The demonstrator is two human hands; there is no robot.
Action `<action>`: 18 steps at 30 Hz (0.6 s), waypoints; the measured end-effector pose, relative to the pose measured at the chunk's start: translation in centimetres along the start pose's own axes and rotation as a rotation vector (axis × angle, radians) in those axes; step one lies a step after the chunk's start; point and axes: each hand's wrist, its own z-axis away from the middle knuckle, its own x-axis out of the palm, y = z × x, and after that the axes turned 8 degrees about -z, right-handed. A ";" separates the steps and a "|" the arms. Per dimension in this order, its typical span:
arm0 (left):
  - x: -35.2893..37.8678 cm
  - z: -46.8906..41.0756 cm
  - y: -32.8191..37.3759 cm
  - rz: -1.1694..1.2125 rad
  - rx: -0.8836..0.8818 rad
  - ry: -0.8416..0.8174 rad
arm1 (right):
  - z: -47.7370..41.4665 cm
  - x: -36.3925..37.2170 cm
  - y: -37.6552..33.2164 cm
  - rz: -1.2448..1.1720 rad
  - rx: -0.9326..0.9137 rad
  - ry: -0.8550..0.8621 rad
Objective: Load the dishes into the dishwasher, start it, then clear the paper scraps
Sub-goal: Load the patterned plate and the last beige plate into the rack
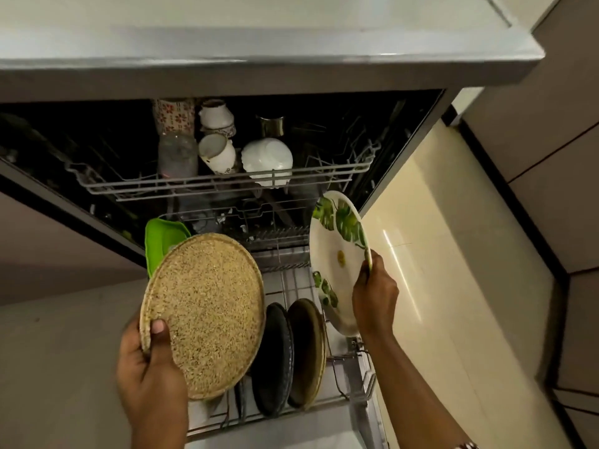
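Left hand (149, 367): grips the speckled tan plate (207, 315) at its lower left rim, thumb on the face, fingers behind.
Right hand (374, 296): fingers curl round the right rim of the white leaf-print plate (337, 254).
Tan plate: held tilted above the left part of the lower rack (366, 377), hiding the slots below it.
Leaf-print plate: stands nearly on edge at the rack's right side; whether its lower rim sits in a slot cannot be told.
Markings: green leaves and a small yellow spot on the white plate; red flowers on a cup (173, 116) in the upper rack (207, 186).
Already loaded: a dark plate (275, 361) and a brown plate (306, 351) stand upright side by side between the two held plates.
Green item (160, 241): upright at the rack's far left, behind the tan plate.
Upper rack: a glass jar (177, 157), two white cups (217, 153), a white bowl (266, 160) and a metal cup (270, 126), grouped left of centre.
Open room: bare wire tines in the lower rack beyond the standing plates; bare wires on the upper rack's right.
Edges: the countertop (259, 43) overhangs the dishwasher opening; a cream glossy surface (437, 254) runs along the right.
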 end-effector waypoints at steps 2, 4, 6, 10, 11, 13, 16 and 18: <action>0.3 -0.2 -0.7 -0.004 -0.007 0.005 | -1.2 1.0 0.5 -0.003 0.023 0.000; 0.5 -0.2 -1.0 0.012 -0.002 -0.008 | -2.3 1.8 0.4 -0.008 0.042 -0.002; 0.6 0.0 -1.1 0.028 0.006 -0.002 | -3.5 2.5 0.1 0.014 0.054 -0.022; 0.9 0.2 -1.1 0.069 0.004 0.020 | -6.0 3.9 -1.1 0.079 0.074 -0.080; 1.0 0.1 -1.2 0.075 0.000 0.019 | -6.7 4.2 -1.3 0.098 0.081 -0.089; 1.1 -0.2 -1.4 0.079 -0.006 0.013 | -8.1 5.0 -1.8 0.130 0.091 -0.108; 1.3 -0.7 -1.7 0.087 0.004 0.010 | -10.4 6.5 -2.5 0.175 0.097 -0.157; 1.3 -1.0 -1.8 0.100 -0.004 0.018 | -11.5 7.4 -2.7 0.209 0.104 -0.208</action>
